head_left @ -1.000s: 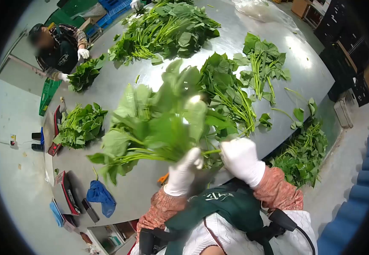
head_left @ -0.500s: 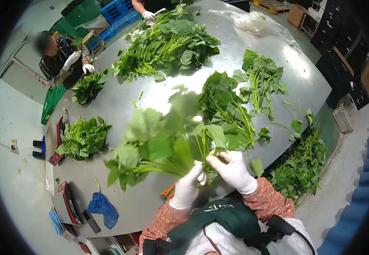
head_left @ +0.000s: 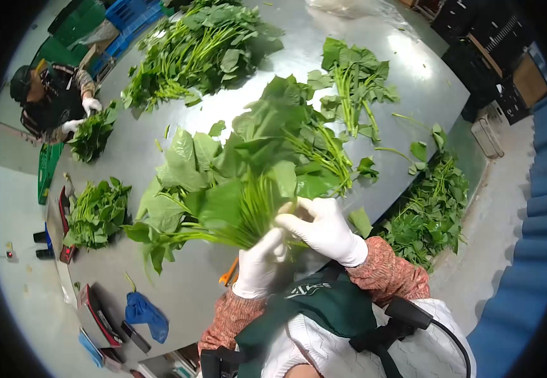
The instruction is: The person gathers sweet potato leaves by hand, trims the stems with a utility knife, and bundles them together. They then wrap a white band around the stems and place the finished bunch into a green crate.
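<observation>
My left hand (head_left: 261, 264), in a white glove, is closed round the stems of a bunch of leafy greens (head_left: 229, 208). The broad leaves fan out to the left and away from me, and the stems gather at my fingers. My right hand (head_left: 327, 230), also gloved, pinches stems at the right side of the same bunch. Leaves hide part of its fingertips. Just beyond the bunch, another pile of leafy greens (head_left: 324, 148) lies on the metal table (head_left: 204, 286). An orange-handled tool (head_left: 228, 272) lies partly hidden beside my left hand.
A large heap of greens (head_left: 204, 53) lies at the far side, with smaller bunches (head_left: 100, 211) at left. A co-worker (head_left: 53, 101) handles greens there. Red-edged scales (head_left: 97, 315) and a blue cloth (head_left: 146, 315) sit near left. More greens (head_left: 428, 217) lie below the right edge.
My view has shifted, so the table appears further left and higher. My right hand has brought its stems against the bunch in my left. The co-worker's hands have both come down to the greens.
</observation>
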Action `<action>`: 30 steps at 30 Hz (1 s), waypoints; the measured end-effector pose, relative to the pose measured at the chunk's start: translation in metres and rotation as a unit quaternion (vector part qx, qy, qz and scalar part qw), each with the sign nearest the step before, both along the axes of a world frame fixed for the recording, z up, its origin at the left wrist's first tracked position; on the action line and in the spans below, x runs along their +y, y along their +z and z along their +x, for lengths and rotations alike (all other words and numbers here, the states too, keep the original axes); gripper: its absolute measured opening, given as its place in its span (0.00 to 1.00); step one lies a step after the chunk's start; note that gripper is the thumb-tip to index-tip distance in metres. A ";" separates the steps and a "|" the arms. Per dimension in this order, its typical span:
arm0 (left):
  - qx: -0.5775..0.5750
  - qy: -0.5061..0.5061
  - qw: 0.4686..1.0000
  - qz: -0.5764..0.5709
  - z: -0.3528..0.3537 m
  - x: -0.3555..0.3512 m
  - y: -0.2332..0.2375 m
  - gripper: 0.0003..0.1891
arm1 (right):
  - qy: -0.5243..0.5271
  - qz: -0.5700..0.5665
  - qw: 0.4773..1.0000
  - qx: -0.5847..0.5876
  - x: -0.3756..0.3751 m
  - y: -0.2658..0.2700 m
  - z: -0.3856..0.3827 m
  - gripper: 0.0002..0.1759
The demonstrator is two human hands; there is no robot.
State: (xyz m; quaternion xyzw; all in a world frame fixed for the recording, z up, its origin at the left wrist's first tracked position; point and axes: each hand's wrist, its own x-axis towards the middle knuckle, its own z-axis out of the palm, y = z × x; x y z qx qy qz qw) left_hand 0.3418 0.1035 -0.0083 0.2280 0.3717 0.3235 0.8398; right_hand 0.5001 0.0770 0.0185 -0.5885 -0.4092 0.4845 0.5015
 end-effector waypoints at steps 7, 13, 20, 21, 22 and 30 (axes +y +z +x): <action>0.062 0.124 0.990 0.008 -0.002 0.004 -0.006 0.05 | 0.131 0.226 0.959 -0.107 -0.019 -0.024 0.002 0.04; -0.001 0.206 0.978 0.024 -0.026 0.032 -0.002 0.04 | 0.219 0.107 0.961 -0.135 -0.060 -0.025 0.065 0.09; 0.044 0.172 0.979 0.098 -0.033 0.031 -0.009 0.08 | 0.074 -0.008 0.839 -0.538 -0.048 -0.020 0.158 0.20; 0.057 0.157 0.980 0.111 -0.026 0.028 -0.001 0.08 | 0.016 0.031 0.908 -0.418 -0.028 -0.014 0.160 0.16; 0.070 0.143 0.979 0.127 -0.020 0.026 0.006 0.08 | -0.045 0.020 0.902 -0.429 -0.006 -0.024 0.164 0.13; 0.056 0.163 0.966 0.191 -0.044 0.023 0.013 0.08 | -0.167 -0.090 0.840 -0.508 0.100 -0.114 0.200 0.22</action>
